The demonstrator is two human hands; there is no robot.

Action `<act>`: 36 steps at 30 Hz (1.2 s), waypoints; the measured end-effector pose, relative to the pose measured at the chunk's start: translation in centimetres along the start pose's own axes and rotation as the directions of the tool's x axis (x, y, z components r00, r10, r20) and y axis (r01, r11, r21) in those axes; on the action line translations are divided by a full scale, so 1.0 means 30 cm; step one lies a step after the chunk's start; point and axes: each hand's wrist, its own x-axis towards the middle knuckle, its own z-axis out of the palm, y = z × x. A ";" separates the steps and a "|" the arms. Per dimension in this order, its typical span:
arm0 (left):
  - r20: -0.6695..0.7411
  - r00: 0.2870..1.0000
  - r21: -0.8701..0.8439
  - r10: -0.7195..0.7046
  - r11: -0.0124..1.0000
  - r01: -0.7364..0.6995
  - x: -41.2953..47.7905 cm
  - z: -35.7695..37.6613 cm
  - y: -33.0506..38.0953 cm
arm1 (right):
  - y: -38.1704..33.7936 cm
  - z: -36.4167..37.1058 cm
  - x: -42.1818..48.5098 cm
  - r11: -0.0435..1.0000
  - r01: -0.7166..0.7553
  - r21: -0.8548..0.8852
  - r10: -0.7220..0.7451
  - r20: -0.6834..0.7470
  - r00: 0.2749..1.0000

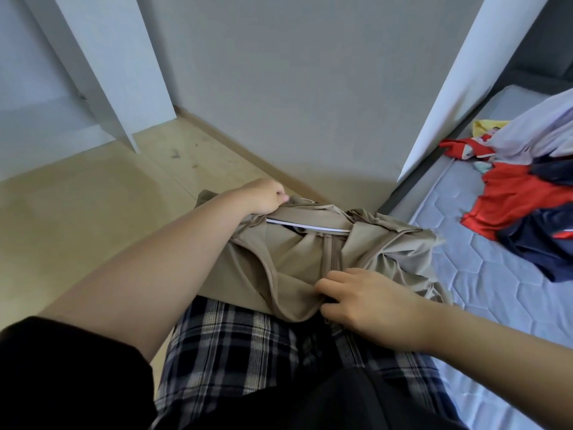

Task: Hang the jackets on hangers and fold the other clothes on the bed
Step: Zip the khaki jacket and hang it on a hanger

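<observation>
Jacket point(297, 259) in pinch of left grip point(266, 196), right grip point(356, 301), between wood floor point(93, 197) and mattress point(496, 274)

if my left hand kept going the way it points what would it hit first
Probably the grey wall just beyond it; the left hand grips the beige jacket at its collar, depth unclear.

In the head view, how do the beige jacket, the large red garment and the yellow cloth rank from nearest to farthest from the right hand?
1. beige jacket: in front of the person, pinched by the right hand.
2. large red garment: to the right, on the mattress.
3. yellow cloth: farther back on the mattress.
</observation>
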 end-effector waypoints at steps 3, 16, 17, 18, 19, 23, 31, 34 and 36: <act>-0.007 1.000 -0.021 0.005 1.000 -0.005 -0.011 0.001 0.004 | -0.022 0.011 0.010 0.997 0.004 -0.082 -0.006 -0.033 0.999; 0.056 0.998 -0.155 0.001 0.988 0.007 -0.030 0.008 -0.007 | -0.014 0.014 0.009 0.998 0.007 -0.054 -0.016 -0.163 0.987; 0.063 0.998 -0.158 -0.002 0.987 0.012 -0.029 0.011 -0.009 | -0.005 0.007 0.008 1.000 -0.015 -0.003 0.014 -0.152 0.988; 0.073 0.997 -0.157 -0.010 0.987 0.021 -0.028 0.015 -0.010 | 0.006 -0.002 0.007 0.997 -0.040 0.073 0.051 -0.143 0.988; 0.085 0.996 -0.147 -0.024 0.989 0.037 -0.026 0.019 -0.011 | 0.018 -0.015 0.006 0.983 -0.069 0.172 0.094 -0.141 0.986; 0.111 0.989 -0.018 -0.098 0.995 0.100 -0.009 0.042 -0.007 | 0.067 -0.090 -0.008 0.820 -0.139 0.556 0.272 -0.164 0.948; -0.169 0.985 0.066 -0.016 0.997 0.028 -0.033 0.084 0.035 | 0.104 -0.184 0.007 0.197 -0.113 0.974 0.268 0.057 0.962; -0.171 0.985 -0.021 -0.012 1.000 0.008 -0.049 0.088 0.060 | 0.133 -0.189 0.049 -0.166 -0.075 0.983 0.189 0.106 0.976; -0.159 0.987 -0.061 -0.033 0.998 0.024 -0.052 0.077 0.071 | 0.176 -0.143 0.087 -0.121 -0.152 0.981 0.297 0.182 0.937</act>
